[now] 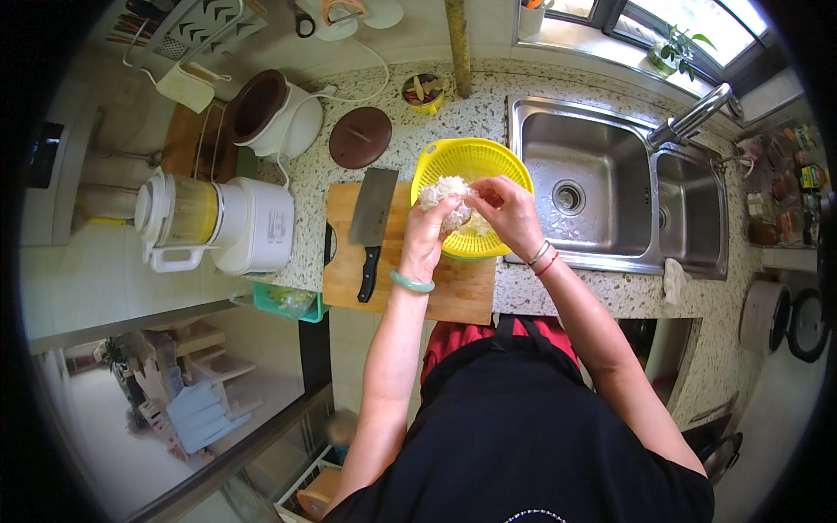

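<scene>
A white, frilly clump of what looks like snow fungus (445,189) is gripped in my left hand (425,228), above the near left part of a yellow colander (514,166). My right hand (508,212) meets it from the right, its fingers pinched at the clump's edge. Pale pieces (476,225) show in the colander below. The colander overlaps the right side of a wooden cutting board (466,292). To the left on that board lies a cleaver (375,209), its black handle toward me.
A double steel sink (602,253) with a faucet (697,112) is at the right. On the left stand a white blender (257,222) and a white pot (292,126) with a dark inside. A brown round lid (360,138) and a small yellow bowl (425,103) sit behind the board.
</scene>
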Demonstrator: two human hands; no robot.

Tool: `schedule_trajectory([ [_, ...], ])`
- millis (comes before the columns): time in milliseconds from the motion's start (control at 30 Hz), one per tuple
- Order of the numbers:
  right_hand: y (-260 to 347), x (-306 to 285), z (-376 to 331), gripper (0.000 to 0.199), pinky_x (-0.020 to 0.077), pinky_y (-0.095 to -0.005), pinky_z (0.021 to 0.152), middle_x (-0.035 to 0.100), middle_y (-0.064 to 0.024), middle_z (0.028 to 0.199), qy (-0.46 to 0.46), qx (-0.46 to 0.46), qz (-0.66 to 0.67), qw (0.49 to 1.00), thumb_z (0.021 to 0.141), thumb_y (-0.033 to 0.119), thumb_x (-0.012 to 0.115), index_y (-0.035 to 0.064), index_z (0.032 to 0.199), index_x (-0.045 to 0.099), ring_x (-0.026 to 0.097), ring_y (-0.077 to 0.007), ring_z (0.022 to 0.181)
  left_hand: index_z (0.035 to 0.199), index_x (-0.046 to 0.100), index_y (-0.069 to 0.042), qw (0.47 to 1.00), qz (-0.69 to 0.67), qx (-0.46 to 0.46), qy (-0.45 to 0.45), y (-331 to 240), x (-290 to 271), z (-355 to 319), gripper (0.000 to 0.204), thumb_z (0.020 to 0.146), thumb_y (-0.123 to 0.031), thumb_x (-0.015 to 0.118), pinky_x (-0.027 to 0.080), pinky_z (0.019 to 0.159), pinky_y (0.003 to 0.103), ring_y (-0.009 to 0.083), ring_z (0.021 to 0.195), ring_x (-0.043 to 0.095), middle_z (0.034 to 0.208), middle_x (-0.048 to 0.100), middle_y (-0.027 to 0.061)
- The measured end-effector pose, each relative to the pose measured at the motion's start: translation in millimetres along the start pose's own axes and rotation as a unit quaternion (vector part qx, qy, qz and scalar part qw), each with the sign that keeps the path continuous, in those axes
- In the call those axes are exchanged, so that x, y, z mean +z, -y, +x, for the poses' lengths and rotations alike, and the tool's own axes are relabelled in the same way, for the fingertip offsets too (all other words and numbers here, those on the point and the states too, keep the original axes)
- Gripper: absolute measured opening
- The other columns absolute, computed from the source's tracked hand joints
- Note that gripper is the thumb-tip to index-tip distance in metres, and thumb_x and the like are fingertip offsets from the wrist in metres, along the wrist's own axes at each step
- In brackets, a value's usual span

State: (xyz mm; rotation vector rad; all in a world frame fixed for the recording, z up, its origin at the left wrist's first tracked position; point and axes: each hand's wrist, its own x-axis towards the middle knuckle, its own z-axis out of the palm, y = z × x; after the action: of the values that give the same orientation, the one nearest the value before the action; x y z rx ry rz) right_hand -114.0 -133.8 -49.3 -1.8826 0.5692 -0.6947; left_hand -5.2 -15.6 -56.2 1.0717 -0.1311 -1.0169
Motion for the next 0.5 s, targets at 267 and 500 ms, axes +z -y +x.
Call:
schedule_trajectory([
  [267, 1.6, 6.1, 4.1, 0.014, 0.0506, -0.0338, 0.059, 0.061, -0.0130, 0.074, 0.017, -0.045, -0.056, 0.997, 0.077, 0.008, 0.069, -0.0003, 0.083, 0.060, 0.062, -0.0264, 0.064, 0.112, 0.060, -0.001, 0.999, 0.027, 0.008, -0.018, 3.6, -5.5, 2.6, 0.032, 0.082, -0.003, 0.069, 0.052, 0.083, 0.029, 0.0151, 0.094, 0.063, 0.106, 0.065, 0.0075],
  [500, -3.0, 8.4, 1.9, 0.013, 0.0503, -0.0371, 0.059, 0.060, -0.0145, 0.073, 0.019, -0.091, -0.107, 0.990, 0.076, 0.008, 0.067, 0.0000, 0.078, 0.057, 0.061, -0.0302, 0.065, 0.112, 0.061, -0.001, 0.998, 0.027, 0.037, -0.042, 5.0, -5.3, 4.4, 0.032, 0.080, 0.000, 0.068, 0.052, 0.083, 0.029, 0.0157, 0.093, 0.063, 0.105, 0.066, 0.0072],
])
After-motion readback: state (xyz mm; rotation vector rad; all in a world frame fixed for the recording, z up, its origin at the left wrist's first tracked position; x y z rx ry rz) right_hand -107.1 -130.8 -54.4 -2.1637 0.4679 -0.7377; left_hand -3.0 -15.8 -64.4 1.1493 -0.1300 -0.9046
